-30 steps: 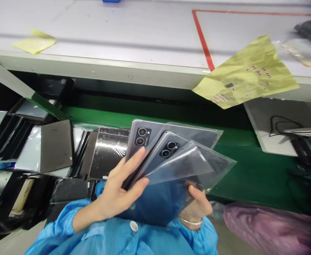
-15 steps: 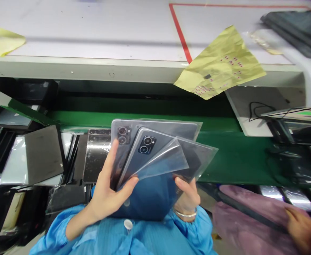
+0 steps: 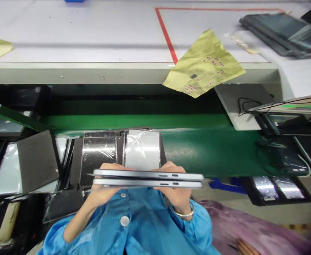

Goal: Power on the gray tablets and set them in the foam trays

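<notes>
Two slim silver phones (image 3: 147,179) lie stacked flat, with their long edges toward me and small slots showing along those edges. My left hand (image 3: 105,187) holds them from below at the left end, and my right hand (image 3: 174,186) does the same at the right end. Their camera backs are hidden in this view. Just beyond them stand several plastic-wrapped flat devices, including a bright one (image 3: 142,149) and a mirror-shiny one (image 3: 98,157). Neither hand touches these.
A green belt (image 3: 195,148) runs behind my hands under a white bench (image 3: 78,32) with a red tape line. A yellow dotted sheet (image 3: 203,65) overhangs the bench edge. Dark panels (image 3: 37,164) crowd the left; purple cloth (image 3: 251,230) lies lower right.
The fanned, bagged phones with visible cameras have turned flat, and two now show edge-on between my hands. The view has shifted, with the bench and belt moving left in the frame.
</notes>
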The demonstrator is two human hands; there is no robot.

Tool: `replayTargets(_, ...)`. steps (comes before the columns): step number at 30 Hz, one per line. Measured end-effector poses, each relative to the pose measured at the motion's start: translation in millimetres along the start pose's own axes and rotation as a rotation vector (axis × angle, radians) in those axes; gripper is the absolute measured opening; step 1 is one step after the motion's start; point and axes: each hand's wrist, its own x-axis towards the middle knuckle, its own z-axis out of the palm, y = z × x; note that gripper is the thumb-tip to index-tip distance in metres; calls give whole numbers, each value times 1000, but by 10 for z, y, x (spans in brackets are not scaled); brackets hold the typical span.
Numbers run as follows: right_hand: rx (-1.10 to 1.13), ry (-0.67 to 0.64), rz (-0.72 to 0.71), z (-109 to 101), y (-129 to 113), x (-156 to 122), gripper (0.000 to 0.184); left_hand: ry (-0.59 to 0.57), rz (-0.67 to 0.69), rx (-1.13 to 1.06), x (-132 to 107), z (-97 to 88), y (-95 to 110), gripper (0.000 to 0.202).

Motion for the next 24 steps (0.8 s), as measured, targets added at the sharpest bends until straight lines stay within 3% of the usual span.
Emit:
replayTargets(5, -75, -33, 90, -14, 42, -23, 27, -10, -45, 125, -5, 0, 13, 34)
replayTargets(9, -18, 145, 167, -50, 163, -129, 29, 59, 115, 129, -7, 119, 77, 81)
replayTargets(10, -6, 189, 190, -56, 183, -146, 32, 46, 184, 155, 15, 142, 116, 83)
replayTargets(14, 34, 237, 236, -55, 173, -157, 35, -108, 377, 357, 153, 144, 327, 60)
replayTargets(18, 47, 243, 252, -46, 99, -146, 35, -156, 383, 388, 218, 110, 451, 60)
replayTargets(24, 17, 241, 284, -51, 69, -172, 37, -144, 349, 402, 170, 132, 446, 59)
